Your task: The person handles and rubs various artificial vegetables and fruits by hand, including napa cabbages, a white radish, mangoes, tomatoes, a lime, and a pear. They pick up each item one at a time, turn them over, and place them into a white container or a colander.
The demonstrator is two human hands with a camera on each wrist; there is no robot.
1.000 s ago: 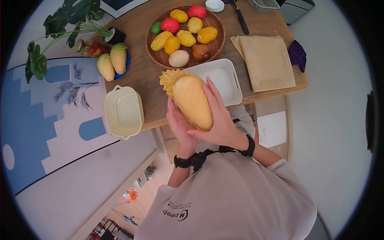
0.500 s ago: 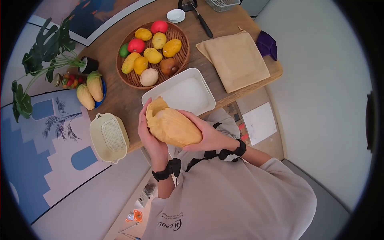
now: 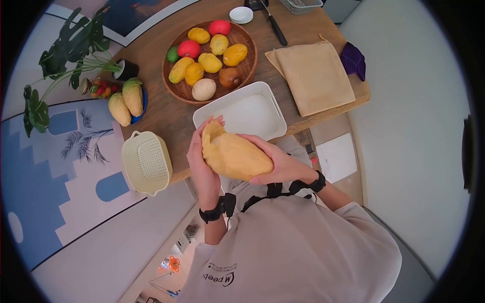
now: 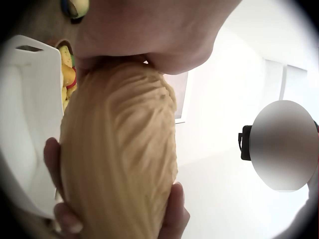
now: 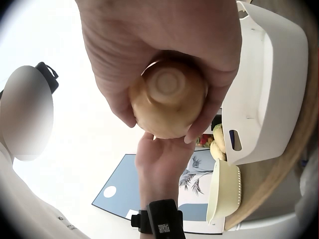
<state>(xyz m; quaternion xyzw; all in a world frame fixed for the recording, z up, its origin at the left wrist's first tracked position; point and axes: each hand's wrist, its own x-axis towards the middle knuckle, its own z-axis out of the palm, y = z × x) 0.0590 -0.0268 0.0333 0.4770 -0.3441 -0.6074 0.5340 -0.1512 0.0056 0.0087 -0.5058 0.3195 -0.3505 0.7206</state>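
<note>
A pale orange, elongated object (image 3: 241,156) with a wrinkled skin and a ruffled, hollow end lies between both hands above the table's front edge. My left hand (image 3: 200,164) curls round the ruffled end, on the left. At the narrower end, my right hand (image 3: 285,166) grips it with thumb and fingers. The left wrist view has the ridged side of the object (image 4: 119,149) up close, with right-hand fingers (image 4: 174,209) along its lower part. A round, ringed tip of the object (image 5: 168,84) faces the right wrist camera, held inside the right hand (image 5: 164,30).
Beyond the hands, a white tray (image 3: 245,112) stands before a wicker basket (image 3: 174,91) of several fruits. A cream strainer basket (image 3: 148,164) is at the left edge; a folded tan cloth (image 3: 318,78) and purple item (image 3: 352,61) lie right. A black-handled utensil (image 3: 277,31) lies behind.
The object has turned from nearly upright to lying slantwise, its ruffled end now at my left hand. My right hand has shifted to the narrower end. The head view has moved too.
</note>
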